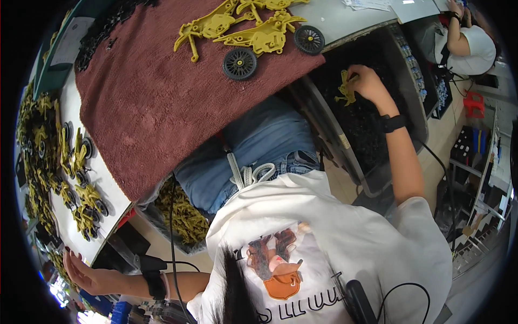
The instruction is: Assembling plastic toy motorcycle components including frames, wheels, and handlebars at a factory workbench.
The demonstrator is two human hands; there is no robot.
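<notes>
Right hand (369, 83): fingers pinched on a yellow part (345, 90), a small molded piece with several prongs. It's over the grey bin (372, 187) at the person's right, above a pile of black parts (367, 127). Can't tell whether the piece touches the pile.

Left hand (89, 275): nothing visibly gripped, fingers loosely extended and a bit curled, out by the left edge of the desk (102, 175). Fingertips are near the yellow-and-black assemblies there; contact can't be told from this view.

On the desk in front: reddish-brown towel (140, 108), draped over the front edge. Yellow bike-like frames (264, 39) lie on it at the far side, bunched together. The nearest frame has two black spoked wheels beside it: one wheel (240, 63) at its near left, the other wheel (309, 40) at its right by the towel's edge. Small black pieces (100, 46) heaped at the towel's far left corner, next to a green tray (60, 51).

Left part of the desk: yellow-and-black assemblies (83, 210) with wheels on, in a loose spread, denser further left.

Below the desk edge, left of the lap: a clear-lined container of yellow parts (181, 213). Upper right: a co-worker (469, 51) in a white top, red stool (475, 103) nearby.
</notes>
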